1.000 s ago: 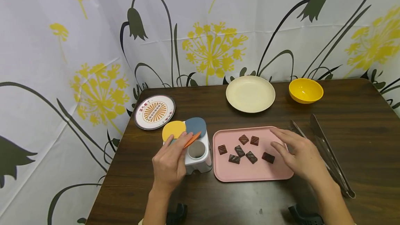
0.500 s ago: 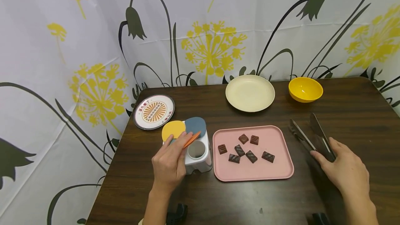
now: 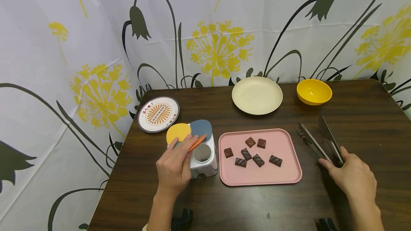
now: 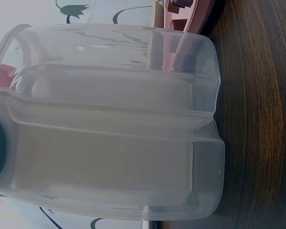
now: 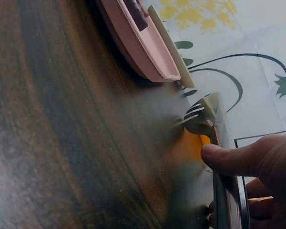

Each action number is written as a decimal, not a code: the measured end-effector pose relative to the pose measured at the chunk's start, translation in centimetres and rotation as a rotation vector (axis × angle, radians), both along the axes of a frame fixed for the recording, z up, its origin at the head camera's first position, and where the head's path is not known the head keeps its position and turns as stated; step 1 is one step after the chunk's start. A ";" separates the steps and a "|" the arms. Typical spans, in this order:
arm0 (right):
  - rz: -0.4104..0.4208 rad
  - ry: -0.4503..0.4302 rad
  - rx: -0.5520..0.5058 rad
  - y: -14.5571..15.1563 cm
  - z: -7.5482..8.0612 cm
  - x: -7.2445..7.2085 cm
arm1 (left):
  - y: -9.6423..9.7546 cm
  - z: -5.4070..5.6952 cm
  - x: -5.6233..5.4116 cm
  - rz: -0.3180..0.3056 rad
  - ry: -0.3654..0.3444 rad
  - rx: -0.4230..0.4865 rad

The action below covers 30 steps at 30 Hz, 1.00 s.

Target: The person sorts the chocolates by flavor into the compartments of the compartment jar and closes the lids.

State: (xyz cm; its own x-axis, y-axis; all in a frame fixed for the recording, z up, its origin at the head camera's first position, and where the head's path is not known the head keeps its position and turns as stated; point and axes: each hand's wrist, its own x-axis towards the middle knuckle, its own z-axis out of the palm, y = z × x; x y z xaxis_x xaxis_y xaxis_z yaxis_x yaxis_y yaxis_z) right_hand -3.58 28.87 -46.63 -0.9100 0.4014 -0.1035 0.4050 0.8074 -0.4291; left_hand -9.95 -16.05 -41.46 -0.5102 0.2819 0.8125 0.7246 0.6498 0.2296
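Apparently grasping tongs [image 3: 315,143] at three o'clock from tray [image 3: 289,174], clamped in fingers of right hand [image 3: 354,175]; propping orange lid [image 3: 197,143] with straightish fingers of left hand [image 3: 174,170]. Next, probably calls for nipping one chocolate [image 3: 275,160] gently.

I see left hand [image 3: 173,172] bare, left forearm [image 3: 161,209] bare above pale cream sleeve edge [image 3: 145,228]; black angular piece [image 3: 185,220] with rounded corner beside it; right hand [image 3: 354,175], right forearm [image 3: 366,211] also bare, second black piece [image 3: 327,224] nearby, partly cropped, markings too small to tell
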 end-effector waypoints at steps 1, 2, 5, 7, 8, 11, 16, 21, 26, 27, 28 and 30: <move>-0.003 0.004 0.001 0.0 -0.1 0.0 | 0.0 0.0 0.0 0.000 0.002 0.000; -0.005 0.008 0.002 0.0 -0.1 0.0 | 0.0 0.0 0.0 0.000 0.005 0.000; -0.015 0.021 0.001 -0.1 -0.2 0.0 | 0.0 0.0 0.0 -0.002 0.011 0.002; -0.023 0.027 -0.006 -0.1 -0.2 0.0 | 0.1 0.0 0.0 -0.003 0.010 0.003; -0.027 0.028 -0.010 -0.1 -0.2 0.0 | 0.1 0.0 0.0 -0.004 0.009 0.004; -0.044 0.028 -0.027 -0.1 -0.2 0.0 | 0.1 0.0 0.0 -0.005 0.004 0.006; -0.057 0.067 -0.041 -0.1 0.1 0.2 | 0.1 0.0 0.1 0.000 -0.014 0.009; -0.007 0.159 -0.012 -0.1 0.4 0.3 | 0.1 0.0 0.0 0.005 -0.025 0.008; 0.070 0.255 0.000 -0.1 1.0 0.5 | 0.1 -0.1 0.1 0.011 -0.034 0.003; 0.093 0.272 -0.004 -0.1 1.1 0.5 | 0.1 -0.1 0.1 0.013 -0.039 0.003; 0.119 0.297 -0.009 -0.2 1.2 0.5 | 0.0 -0.1 0.1 0.016 -0.046 0.002; 0.172 0.335 -0.022 -0.3 1.5 0.5 | 0.0 -0.1 0.1 0.016 -0.051 0.003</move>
State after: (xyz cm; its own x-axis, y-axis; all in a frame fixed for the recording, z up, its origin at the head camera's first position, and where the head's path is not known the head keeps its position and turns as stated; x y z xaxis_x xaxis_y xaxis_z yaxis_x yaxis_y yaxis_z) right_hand -3.05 28.56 -45.11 -0.9488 0.2406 0.2048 0.0981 0.8405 -0.5329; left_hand -9.88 -16.04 -41.59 -0.5555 0.2707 0.7862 0.7012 0.6607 0.2680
